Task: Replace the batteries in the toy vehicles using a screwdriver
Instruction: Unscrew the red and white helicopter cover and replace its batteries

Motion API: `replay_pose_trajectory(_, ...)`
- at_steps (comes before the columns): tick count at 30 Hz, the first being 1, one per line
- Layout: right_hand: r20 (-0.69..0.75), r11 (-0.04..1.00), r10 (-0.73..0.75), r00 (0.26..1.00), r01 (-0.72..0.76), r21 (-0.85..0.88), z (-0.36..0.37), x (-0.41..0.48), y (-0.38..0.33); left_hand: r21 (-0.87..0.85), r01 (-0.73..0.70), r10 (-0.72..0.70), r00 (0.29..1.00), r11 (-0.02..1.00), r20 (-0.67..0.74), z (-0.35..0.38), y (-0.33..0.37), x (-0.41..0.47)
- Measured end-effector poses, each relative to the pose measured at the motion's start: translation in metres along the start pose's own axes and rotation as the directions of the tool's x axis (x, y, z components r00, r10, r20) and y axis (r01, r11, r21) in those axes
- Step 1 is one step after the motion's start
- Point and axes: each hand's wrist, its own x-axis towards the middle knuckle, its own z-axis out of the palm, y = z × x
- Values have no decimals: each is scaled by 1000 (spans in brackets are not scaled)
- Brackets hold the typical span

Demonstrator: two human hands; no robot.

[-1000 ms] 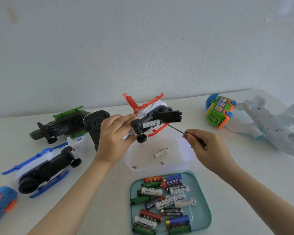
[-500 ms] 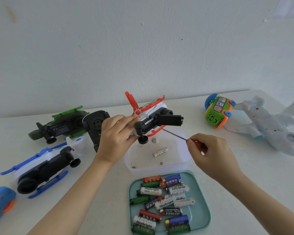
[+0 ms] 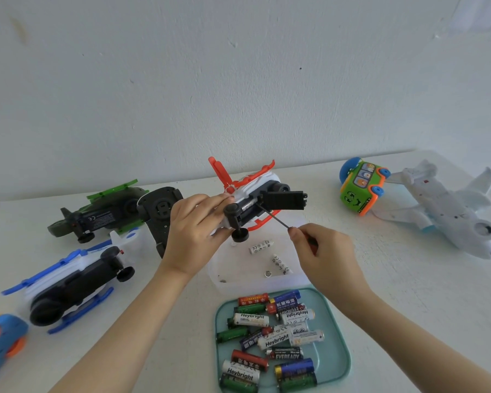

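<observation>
Battery removal is in hand. The left hand (image 3: 194, 234) grips the red-and-white helicopter (image 3: 255, 188) above the clear tub (image 3: 219, 268) at mid-tabletop, with the battery cover (image 3: 284, 199) swung open. The right hand (image 3: 328, 256) pinches the screwdriver (image 3: 272, 217), its tip inside the compartment. The next move probably calls for levering a cell out over the tub. The screwdriver handle is hidden in the fingers, and the number of cells left inside cannot be made out.

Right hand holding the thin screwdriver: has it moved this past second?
Yes: the right hand shifted left, toward the red-and-white toy helicopter, judged against the teal tray.
</observation>
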Motion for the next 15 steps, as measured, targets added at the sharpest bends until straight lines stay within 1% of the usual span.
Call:
replay_pose_trajectory(8,-34,999,-19,999,18,-28,1,-1,-7,8,20,-20,1000,1000,6,0,2,1)
replay_pose_trajectory(13,0,997,-24,1000,24,-77,1,5,-8,4,-18,18,1000,1000,12,0,0,1)
replay_pose_trajectory(15,12,998,-26,1000,26,-65,1,7,-7,5,-3,3,1000,1000,16,-1,0,1)
